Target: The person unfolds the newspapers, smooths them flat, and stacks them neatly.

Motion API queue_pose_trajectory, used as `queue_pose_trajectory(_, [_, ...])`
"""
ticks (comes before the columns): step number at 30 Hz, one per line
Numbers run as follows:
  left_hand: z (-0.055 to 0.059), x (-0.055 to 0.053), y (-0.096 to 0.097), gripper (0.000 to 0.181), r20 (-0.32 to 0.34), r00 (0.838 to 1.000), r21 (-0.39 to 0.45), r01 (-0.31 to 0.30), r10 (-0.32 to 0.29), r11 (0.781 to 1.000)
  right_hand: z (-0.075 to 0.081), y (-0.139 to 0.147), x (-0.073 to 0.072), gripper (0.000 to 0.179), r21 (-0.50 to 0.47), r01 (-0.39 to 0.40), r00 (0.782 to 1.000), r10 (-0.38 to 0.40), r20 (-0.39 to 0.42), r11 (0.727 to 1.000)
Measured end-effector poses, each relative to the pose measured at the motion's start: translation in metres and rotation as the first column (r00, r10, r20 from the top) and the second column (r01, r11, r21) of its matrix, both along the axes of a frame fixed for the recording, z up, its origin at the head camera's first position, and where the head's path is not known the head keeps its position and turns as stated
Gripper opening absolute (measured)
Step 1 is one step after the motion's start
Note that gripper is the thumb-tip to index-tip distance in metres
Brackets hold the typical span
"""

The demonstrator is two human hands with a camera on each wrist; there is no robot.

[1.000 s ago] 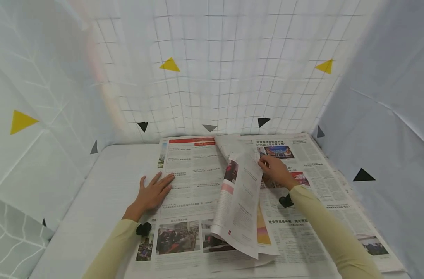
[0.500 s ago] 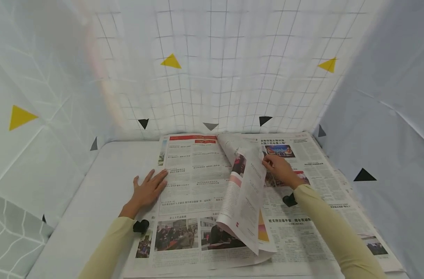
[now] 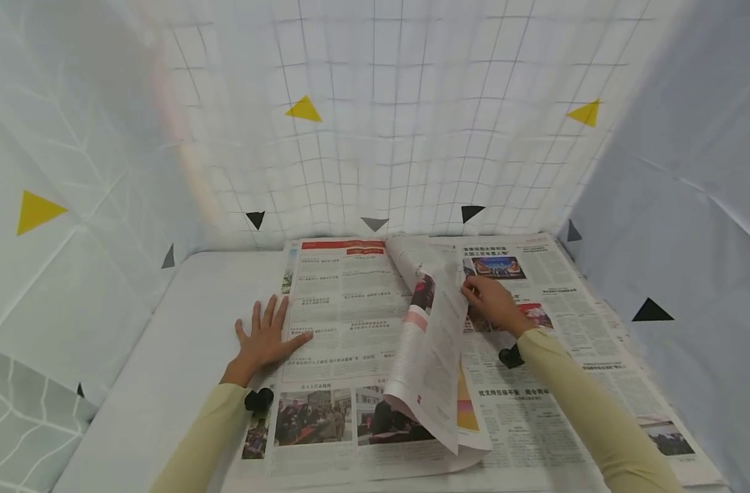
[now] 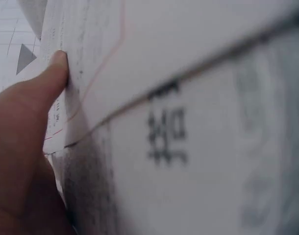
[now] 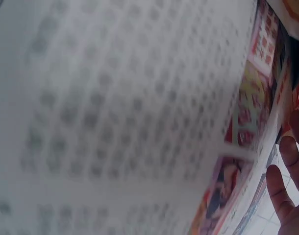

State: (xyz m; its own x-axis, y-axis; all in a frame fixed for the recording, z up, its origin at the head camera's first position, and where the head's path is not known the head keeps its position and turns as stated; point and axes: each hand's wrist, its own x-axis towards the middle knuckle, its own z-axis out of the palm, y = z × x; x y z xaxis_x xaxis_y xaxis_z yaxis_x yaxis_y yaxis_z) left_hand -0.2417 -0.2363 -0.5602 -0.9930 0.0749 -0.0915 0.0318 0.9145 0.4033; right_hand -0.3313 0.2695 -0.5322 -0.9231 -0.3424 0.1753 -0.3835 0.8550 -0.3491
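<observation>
An open newspaper [image 3: 344, 329] lies spread in front of me in the head view. One of its pages, a lifted sheet [image 3: 433, 356], is curled up near the middle and leans leftward. My right hand [image 3: 493, 301] pinches the right edge of that sheet between thumb and fingers. On the left, my left hand [image 3: 266, 340] rests with fingers straight and spread at the newspaper's left edge, its thumb on the page. In the left wrist view the thumb [image 4: 54, 78] lies against the printed paper. The right wrist view shows fingers [image 5: 286, 181] beside the paper, partly cut off by the frame.
White table surface [image 3: 146, 370] extends left of the newspaper. A gridded white curtain [image 3: 375, 123] hangs behind, and pale side walls [image 3: 689, 205] carry black and yellow triangles. Small black devices [image 3: 259, 399] are on both wrists.
The lifted sheet has shifted right with my right hand, showing more of the left page. My left hand has moved slightly left and spread its fingers, the thumb pointing right.
</observation>
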Motion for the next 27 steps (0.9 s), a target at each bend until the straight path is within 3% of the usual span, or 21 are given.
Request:
queue_pose_trajectory(4, [0.006,-0.001,-0.006,0.109,0.034,0.999,0.013,-0.024,0.024,1.000,0.005,0.006,-0.002,0.020,0.016,-0.001,1.000,0.001,-0.006,1.000])
queue_pose_trajectory(12, [0.005,0.004,-0.019,0.113,0.039,0.994,0.016,-0.100,0.099,0.995,0.007,0.021,-0.002,0.024,-0.001,-0.018,1.000,0.018,0.008,1.000])
queue_pose_trajectory(21, [-0.003,0.003,-0.039,0.115,0.045,0.991,0.041,-0.125,0.123,0.991,0.011,0.041,0.002,0.020,0.052,0.054,0.998,-0.056,0.037,0.997])
queue_pose_trajectory(27, [0.000,0.008,-0.057,0.116,0.058,0.987,0.061,-0.156,0.153,0.986,0.012,0.060,0.004,0.019,0.094,0.066,0.998,-0.067,0.008,0.993])
